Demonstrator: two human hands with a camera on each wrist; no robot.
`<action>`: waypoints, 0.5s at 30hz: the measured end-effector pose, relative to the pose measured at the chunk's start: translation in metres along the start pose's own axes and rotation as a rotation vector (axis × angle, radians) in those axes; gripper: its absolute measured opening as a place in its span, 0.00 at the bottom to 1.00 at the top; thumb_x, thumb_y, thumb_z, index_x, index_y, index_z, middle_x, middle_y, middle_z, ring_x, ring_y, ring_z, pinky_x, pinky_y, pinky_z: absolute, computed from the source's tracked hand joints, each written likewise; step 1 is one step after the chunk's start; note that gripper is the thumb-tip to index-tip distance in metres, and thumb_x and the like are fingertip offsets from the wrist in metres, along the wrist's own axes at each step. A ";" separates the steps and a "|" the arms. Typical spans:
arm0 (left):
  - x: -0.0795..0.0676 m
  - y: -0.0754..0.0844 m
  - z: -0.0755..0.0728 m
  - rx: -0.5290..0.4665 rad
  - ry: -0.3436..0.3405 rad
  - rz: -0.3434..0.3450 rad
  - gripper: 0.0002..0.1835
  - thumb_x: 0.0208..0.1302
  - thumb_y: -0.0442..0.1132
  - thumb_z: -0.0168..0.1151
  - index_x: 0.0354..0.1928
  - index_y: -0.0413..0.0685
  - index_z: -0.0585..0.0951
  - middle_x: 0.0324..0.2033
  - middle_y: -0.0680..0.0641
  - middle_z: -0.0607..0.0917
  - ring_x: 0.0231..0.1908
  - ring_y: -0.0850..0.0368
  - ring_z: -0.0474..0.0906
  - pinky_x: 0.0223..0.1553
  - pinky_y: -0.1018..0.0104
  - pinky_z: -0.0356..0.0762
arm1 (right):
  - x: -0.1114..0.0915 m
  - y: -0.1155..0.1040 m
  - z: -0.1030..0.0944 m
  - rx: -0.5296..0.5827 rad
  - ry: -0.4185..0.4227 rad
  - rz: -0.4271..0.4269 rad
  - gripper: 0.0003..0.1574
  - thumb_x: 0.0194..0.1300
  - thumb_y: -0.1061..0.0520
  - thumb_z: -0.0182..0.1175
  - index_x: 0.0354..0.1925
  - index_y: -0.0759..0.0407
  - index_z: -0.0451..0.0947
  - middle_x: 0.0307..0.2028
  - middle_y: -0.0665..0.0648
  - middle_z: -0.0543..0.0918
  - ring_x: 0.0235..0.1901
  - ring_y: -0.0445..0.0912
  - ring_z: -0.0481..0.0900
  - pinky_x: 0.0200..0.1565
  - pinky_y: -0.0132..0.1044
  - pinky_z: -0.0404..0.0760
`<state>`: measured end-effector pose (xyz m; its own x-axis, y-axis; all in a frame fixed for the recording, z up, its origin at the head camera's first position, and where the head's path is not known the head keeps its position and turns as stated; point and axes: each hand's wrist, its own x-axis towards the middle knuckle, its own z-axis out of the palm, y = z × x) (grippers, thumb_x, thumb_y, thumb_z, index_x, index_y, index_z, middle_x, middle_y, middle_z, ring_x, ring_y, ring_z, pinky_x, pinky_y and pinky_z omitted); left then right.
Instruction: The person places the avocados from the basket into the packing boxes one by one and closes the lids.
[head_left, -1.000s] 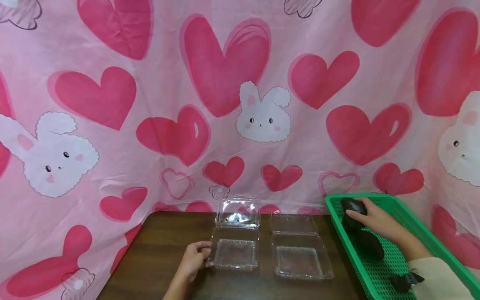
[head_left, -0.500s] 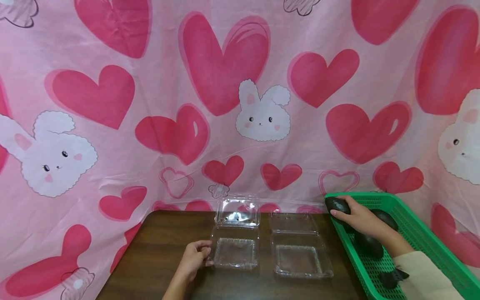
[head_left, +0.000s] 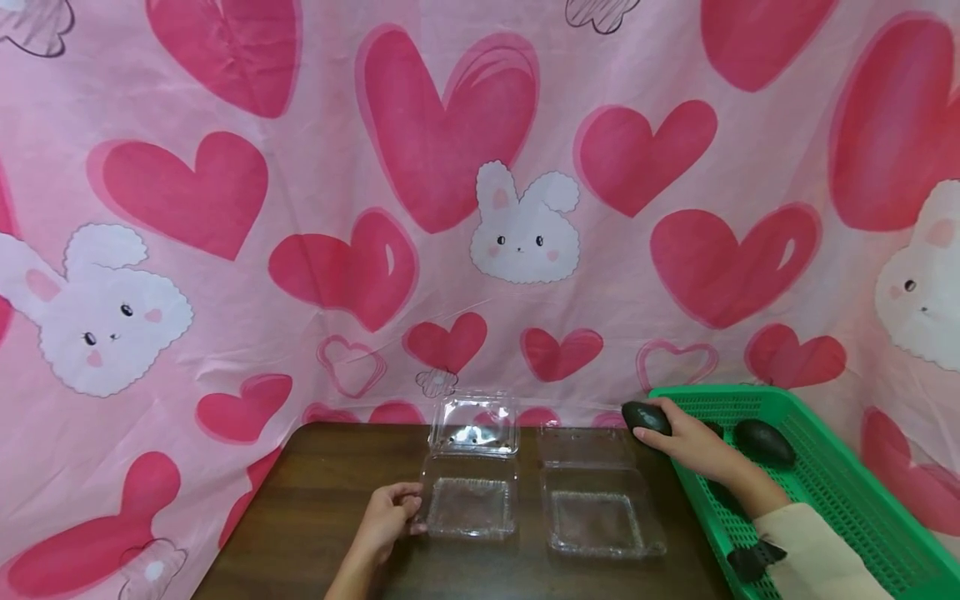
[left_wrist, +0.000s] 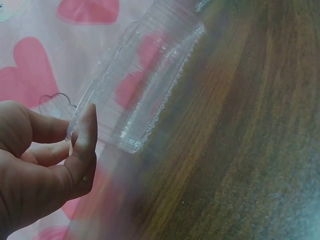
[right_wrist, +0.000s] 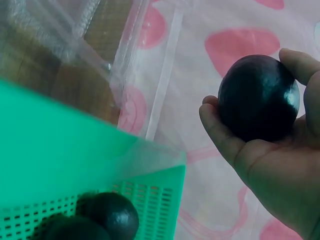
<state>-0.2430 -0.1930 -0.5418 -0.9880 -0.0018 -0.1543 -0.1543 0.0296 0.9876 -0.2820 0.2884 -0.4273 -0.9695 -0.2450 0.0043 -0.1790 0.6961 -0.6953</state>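
Note:
My right hand [head_left: 686,442] grips a dark, glossy avocado [head_left: 647,417], held just beyond the left rim of the green basket [head_left: 870,467]. In the right wrist view the avocado [right_wrist: 259,97] sits between the thumb and the curled fingers. My left hand [head_left: 384,521] pinches the left edge of a clear plastic clamshell box [head_left: 471,507] with its lid standing open. The left wrist view has thumb and fingers on the rim of that clamshell box [left_wrist: 145,85]. A second open clamshell box [head_left: 600,521] lies to its right.
More dark avocados [head_left: 763,442] lie in the basket, some partly hidden by my right arm. The brown wooden table [head_left: 315,483] meets a pink cloth [head_left: 615,292] with hearts and rabbits at its back edge. A dark strap piece [head_left: 753,560] sits at the right sleeve.
My right hand has lifted the avocado from inside the basket and carried it left past the rim. The left hand stays on the left clamshell box.

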 end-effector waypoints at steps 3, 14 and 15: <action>-0.001 -0.002 -0.001 0.000 0.003 -0.002 0.18 0.71 0.22 0.53 0.59 0.15 0.71 0.33 0.47 0.74 0.31 0.55 0.72 0.30 0.64 0.91 | 0.000 -0.004 0.007 0.018 -0.007 0.001 0.47 0.74 0.41 0.61 0.73 0.70 0.55 0.61 0.73 0.74 0.49 0.55 0.80 0.43 0.43 0.86; 0.001 -0.001 0.001 -0.006 0.013 0.000 0.17 0.71 0.22 0.54 0.58 0.15 0.72 0.33 0.46 0.74 0.32 0.55 0.73 0.30 0.62 0.91 | 0.005 -0.018 0.025 0.061 -0.004 -0.030 0.43 0.74 0.42 0.62 0.72 0.65 0.58 0.61 0.70 0.74 0.52 0.56 0.79 0.49 0.51 0.88; 0.001 -0.001 0.001 -0.007 0.014 0.001 0.17 0.71 0.22 0.54 0.58 0.15 0.72 0.33 0.46 0.74 0.32 0.55 0.73 0.30 0.62 0.91 | 0.006 -0.019 0.027 0.066 0.002 -0.032 0.43 0.74 0.42 0.62 0.72 0.64 0.59 0.62 0.69 0.73 0.53 0.57 0.79 0.51 0.52 0.88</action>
<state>-0.2437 -0.1920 -0.5424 -0.9881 -0.0158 -0.1531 -0.1534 0.0229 0.9879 -0.2799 0.2555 -0.4335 -0.9638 -0.2650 0.0289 -0.1987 0.6420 -0.7405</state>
